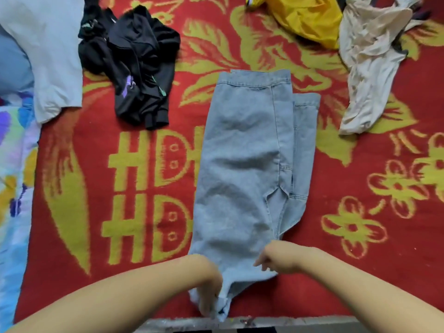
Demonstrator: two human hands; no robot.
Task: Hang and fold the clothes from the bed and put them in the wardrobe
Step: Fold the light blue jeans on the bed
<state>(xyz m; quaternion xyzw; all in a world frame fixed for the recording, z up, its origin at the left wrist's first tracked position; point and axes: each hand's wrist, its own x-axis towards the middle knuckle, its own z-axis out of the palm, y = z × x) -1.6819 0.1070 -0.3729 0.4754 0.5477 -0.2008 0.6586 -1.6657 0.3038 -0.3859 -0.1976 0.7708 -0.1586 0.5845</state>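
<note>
A pair of light blue jeans (242,164) lies lengthwise on the red and yellow blanket (108,188), folded leg over leg, its waistband at the far end. My left hand (211,296) grips the near end of the jeans at the bed's front edge, fingers closed on the bunched denim. My right hand (274,260) rests on the near right edge of the jeans, fingers curled and pinching the cloth.
A crumpled black garment (134,58) lies at the far left, beside a pale grey shirt (48,49). A yellow garment (307,18) and a cream one (370,63) lie at the far right. A floral quilt (14,176) runs along the left side.
</note>
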